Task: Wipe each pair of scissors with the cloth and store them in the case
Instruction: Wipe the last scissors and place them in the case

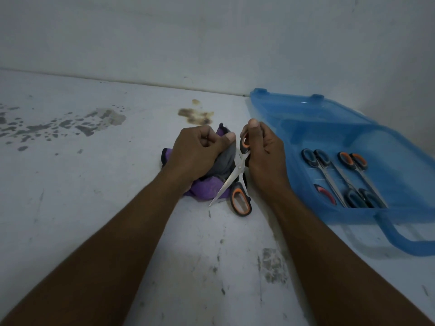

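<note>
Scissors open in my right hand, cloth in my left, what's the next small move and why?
Probably slide the cloth in your left hand down the bare blade that points toward you. Your right hand grips the orange-handled scissors open by one loop, and that blade lies uncovered; the other is out of sight. The case can wait.

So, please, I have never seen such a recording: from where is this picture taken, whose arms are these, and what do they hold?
There is no machine here. A person wears one camera on the head, so you look down along their own two arms. The left hand grips a purple and grey cloth. The right hand holds opened scissors with orange and black handles. Below is a stained white table. At the right lies an open blue case with more scissors inside.
</note>
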